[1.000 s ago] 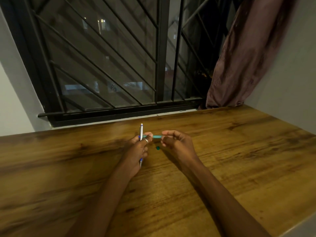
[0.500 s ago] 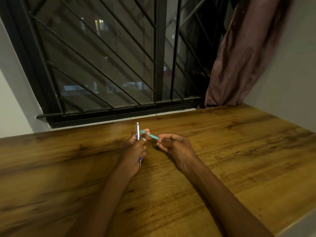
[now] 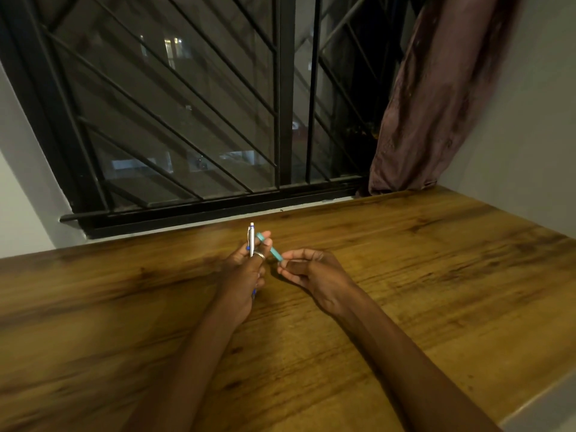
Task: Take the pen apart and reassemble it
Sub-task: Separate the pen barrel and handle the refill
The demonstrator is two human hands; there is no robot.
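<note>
**Fig.** Head view: pen in parts, both hands over wooden table (image 3: 436, 275). Landmark = window centre post (image 3: 286, 88); all positions rel. to it.

**(a)** L hand (image 3: 243, 275): below the post's foot, slightly left. Fingers curled round silver pen body (image 3: 251, 241), which stands upright, approx. parallel to the post, button end up. Blue tip (image 3: 254, 293) shows under the hand. Ring (image 3: 260, 255) on one finger. Thumb & a fingertip of this hand also touch the upper end of the teal sleeve (image 3: 269, 248).

**(b)** Teal sleeve: almost straight below the post, tilted, upper end just beside the silver body, lower end pointing down-right. Whether sleeve & body touch: cannot tell.

**(c)** R hand (image 3: 314, 275): below & right of the post. Fingers curled, thumb & forefinger tips pinch the sleeve's lower end.

**(d)** Background: window (image 3: 187, 135) w/ diagonal bars either side of the post; distant lights (image 3: 174, 45) up-left of it; brown curtain (image 3: 436, 104) well right of it, hem reaching the table's far edge.
</note>
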